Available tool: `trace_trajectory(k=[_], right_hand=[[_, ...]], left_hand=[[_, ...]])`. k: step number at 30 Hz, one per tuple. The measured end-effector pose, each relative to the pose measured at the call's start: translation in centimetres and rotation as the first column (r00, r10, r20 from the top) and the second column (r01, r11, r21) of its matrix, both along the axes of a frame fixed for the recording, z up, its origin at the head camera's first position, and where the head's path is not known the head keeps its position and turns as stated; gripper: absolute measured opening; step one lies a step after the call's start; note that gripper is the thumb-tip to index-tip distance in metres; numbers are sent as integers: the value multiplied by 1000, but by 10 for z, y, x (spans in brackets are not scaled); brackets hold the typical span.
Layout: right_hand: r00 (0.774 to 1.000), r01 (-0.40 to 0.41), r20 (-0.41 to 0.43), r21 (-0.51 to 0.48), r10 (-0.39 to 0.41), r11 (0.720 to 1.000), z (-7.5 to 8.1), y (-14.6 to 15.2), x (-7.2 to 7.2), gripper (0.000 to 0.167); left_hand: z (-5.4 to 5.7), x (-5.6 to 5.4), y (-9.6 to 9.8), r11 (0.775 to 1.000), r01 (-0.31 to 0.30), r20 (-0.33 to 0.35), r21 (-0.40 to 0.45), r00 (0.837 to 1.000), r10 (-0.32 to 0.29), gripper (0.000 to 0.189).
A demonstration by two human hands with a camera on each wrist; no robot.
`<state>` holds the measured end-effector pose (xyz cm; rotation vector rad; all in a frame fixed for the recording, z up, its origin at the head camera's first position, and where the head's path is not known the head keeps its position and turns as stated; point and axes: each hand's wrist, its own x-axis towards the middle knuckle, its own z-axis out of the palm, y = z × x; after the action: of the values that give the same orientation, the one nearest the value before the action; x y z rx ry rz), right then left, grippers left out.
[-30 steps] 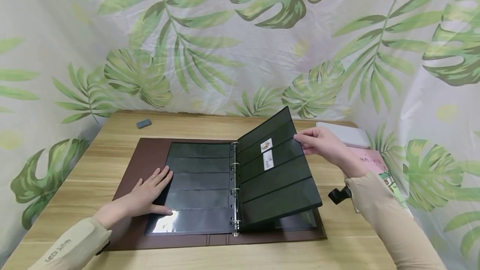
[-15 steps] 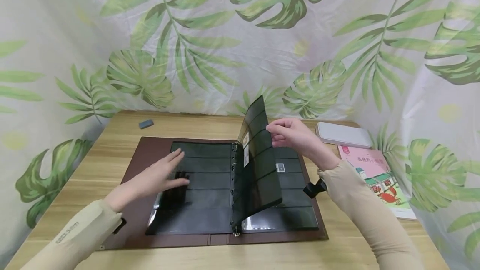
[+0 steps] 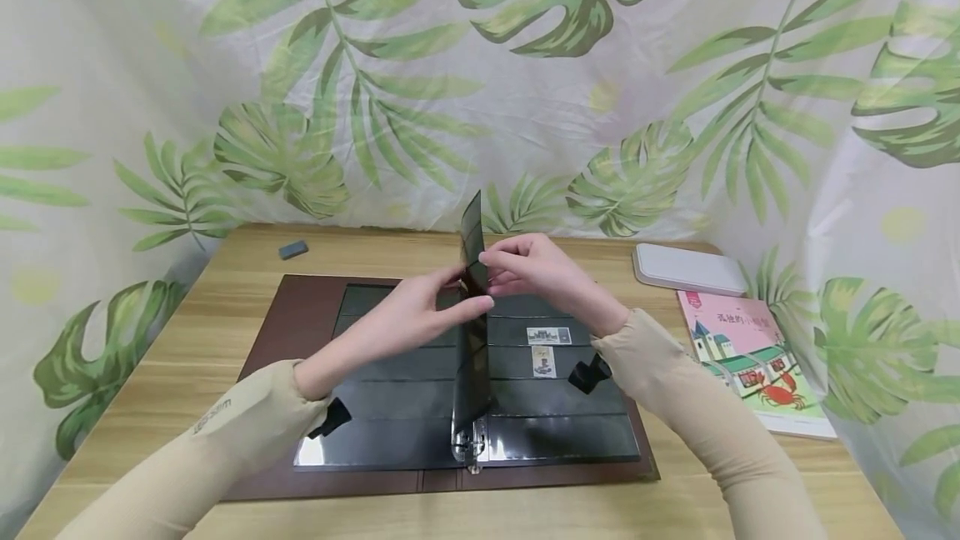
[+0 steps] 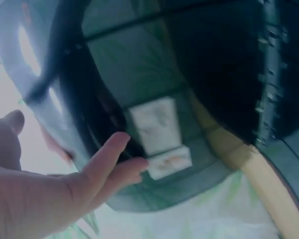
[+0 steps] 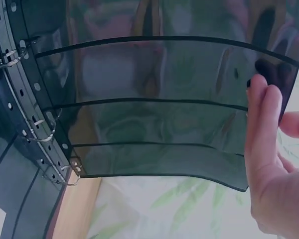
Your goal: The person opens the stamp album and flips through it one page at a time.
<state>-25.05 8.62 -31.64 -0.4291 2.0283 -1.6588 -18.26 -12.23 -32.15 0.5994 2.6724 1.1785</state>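
A brown ring-binder stamp album (image 3: 288, 311) lies spread on the table, and one black pocket page (image 3: 471, 365) stands nearly upright at its metal rings (image 5: 46, 137). My right hand (image 3: 551, 277) pinches that page's outer edge, fingers on one face and thumb on the other. My left hand (image 3: 405, 315) straddles the same edge, its extended fingers against the left face and its thumb apart, past the edge. Two stamps (image 4: 157, 124) sit in that face's pockets, beside the left fingertips. On the right-hand page lie a wide stamp (image 3: 548, 336) and an upright stamp (image 3: 543, 362).
A small blue-grey block (image 3: 292, 250) is at the table's back left. At the right are a flat white case (image 3: 686, 270) and a pink picture book (image 3: 738, 327) with a crab on its cover. Leaf-patterned cloth (image 3: 420, 123) hangs behind.
The right hand has swung the page leftward from a low tilt to nearly upright, uncovering the right-hand page's stamps. The left hand has lifted off the left page and come to the standing page.
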Motion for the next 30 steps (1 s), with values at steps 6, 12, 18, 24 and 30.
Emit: trace_trajectory(k=[6, 12, 18, 24, 30], right_hand=[[999, -14, -36, 18, 14, 1000, 2, -5, 2, 33], [998, -21, -57, 17, 22, 1000, -5, 1, 0, 31], [998, 12, -66, 67, -8, 998, -28, 23, -9, 32], [991, -7, -134, 134, 25, 991, -68, 58, -19, 37], [971, 13, -237, 235, 44, 972, -103, 90, -30, 37]], left_hand=[[3, 3, 7, 1000, -2, 16, 29, 1000, 2, 56], [2, 2, -1, 997, -62, 71, 51, 996, 58, 64], [0, 7, -33, 994, -113, 72, 6, 991, 112, 64], [-26, 10, -86, 992, -102, 130, 71, 987, 92, 51], [-74, 11, -134, 965, -168, 369, 203, 926, 84, 55]])
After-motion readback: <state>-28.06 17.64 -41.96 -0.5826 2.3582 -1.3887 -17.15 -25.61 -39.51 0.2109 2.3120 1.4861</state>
